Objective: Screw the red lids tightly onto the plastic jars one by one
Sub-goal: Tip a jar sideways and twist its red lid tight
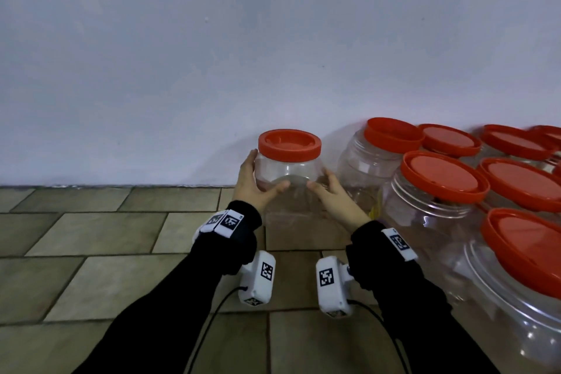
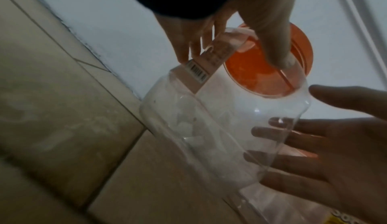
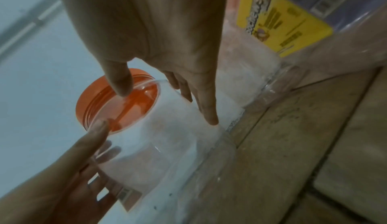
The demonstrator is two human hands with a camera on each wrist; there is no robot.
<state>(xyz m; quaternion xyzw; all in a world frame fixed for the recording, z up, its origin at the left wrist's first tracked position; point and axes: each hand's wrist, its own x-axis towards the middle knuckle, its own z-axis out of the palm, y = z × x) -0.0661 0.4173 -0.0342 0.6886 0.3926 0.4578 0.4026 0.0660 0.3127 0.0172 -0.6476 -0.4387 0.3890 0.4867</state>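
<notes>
Held between both hands against the foot of the pale wall [image 1: 212, 55]: a clear, round plastic jar [image 1: 288, 174] with a red screw lid [image 1: 290, 144] seated on its mouth. Nothing visible inside; seen through its walls only floor, wall and fingers. Base at or just above the tan tiled floor [image 1: 91, 252], contact not clear.

Left hand [image 1: 253, 184] pressed to the jar's left side, fingers fairly straight and spread, thumb across the front. Right hand [image 1: 332, 194] pressed to the right side likewise, thumb pointing toward the left thumb, the two thumbs near but apart. Same hold in the left wrist view: left hand [image 2: 335, 153] flat on the wall of the jar [image 2: 209, 119], right hand [image 2: 261, 20] opposite, the lid [image 2: 261, 71] showing orange through the plastic. A barcoded paper label [image 2: 201, 68] stuck on the side, print blurred.

Just right of the held jar, a cluster of larger clear jars [image 1: 431, 222] with red lids [image 1: 443, 176], close together, some cut off by the frame edge; contents not discernible. Yellow printed label [image 3: 278, 17] on one neighbour in the right wrist view, text unreadable.
</notes>
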